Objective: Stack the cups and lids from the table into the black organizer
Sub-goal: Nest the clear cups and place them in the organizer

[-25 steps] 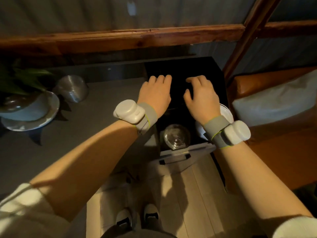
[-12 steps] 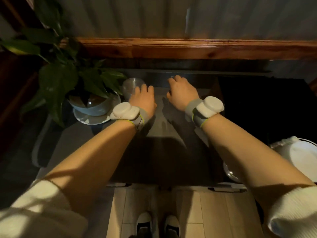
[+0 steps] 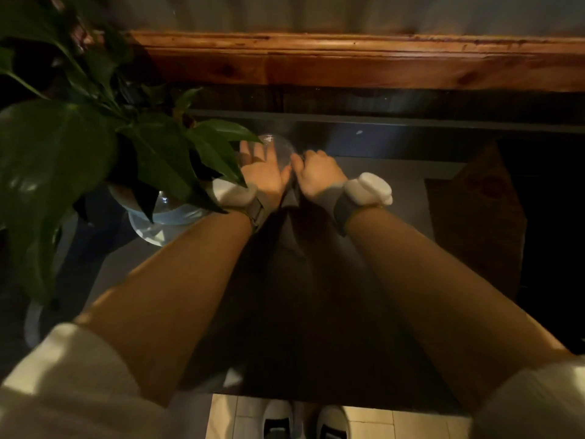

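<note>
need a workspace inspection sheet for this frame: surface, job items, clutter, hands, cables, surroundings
Surface: dark grey table, dim light, mostly bare where visible.
Job's things: one clear plastic cup at the far side of the table, between both hands; black organizer at the right edge, contents not visible.
Clutter: potted plant in a pale bowl on a saucer, leaves overhanging the left hand.
Hands: left hand open against the cup's left side; right hand curled at its right side; firm grip cannot be confirmed. White wrist devices on both.
Cables: nothing seen.
Surroundings: wooden rail behind the table; tiled floor and shoes below.
</note>
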{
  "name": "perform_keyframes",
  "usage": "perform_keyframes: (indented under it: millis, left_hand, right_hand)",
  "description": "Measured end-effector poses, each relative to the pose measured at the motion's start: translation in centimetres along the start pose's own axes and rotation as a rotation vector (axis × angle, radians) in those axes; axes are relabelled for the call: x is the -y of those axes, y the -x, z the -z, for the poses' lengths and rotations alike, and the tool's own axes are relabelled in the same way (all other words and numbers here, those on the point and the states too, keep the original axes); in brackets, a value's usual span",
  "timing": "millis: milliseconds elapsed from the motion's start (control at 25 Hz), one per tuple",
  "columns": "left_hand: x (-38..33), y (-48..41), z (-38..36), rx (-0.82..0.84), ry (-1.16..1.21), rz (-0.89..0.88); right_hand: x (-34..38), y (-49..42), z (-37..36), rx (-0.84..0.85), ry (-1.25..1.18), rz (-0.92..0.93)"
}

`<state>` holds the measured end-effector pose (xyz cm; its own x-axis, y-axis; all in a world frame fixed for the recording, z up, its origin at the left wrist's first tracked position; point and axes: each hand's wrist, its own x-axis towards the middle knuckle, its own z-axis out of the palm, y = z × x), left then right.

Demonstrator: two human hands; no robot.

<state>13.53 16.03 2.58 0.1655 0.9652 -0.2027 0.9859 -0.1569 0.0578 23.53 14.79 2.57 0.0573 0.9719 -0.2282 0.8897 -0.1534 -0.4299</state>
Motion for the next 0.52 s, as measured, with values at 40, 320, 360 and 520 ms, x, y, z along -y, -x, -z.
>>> perform_keyframes:
  millis: [40, 320, 360, 520]
  left_hand:
    - [0.1, -0.1, -0.2, 0.014, -0.041, -0.001]
    - [0.9, 0.2, -0.2, 0.086, 0.004, -0.036]
    - [1.1, 0.2, -0.6, 0.084, 0.028, -0.044]
    - [1.6, 1.1, -2.1, 0.087, 0.211, -0.068]
  right_hand:
    - [0.4, -0.4, -0.1, 0.010, -0.051, -0.030]
    - [2.3, -3.1, -0.3, 0.043, -0.618, -0.265]
    - [2.3, -3.2, -0.3, 0.060, -0.675, -0.287]
    - [1.8, -2.8, -0.3, 0.151, -0.732, -0.338]
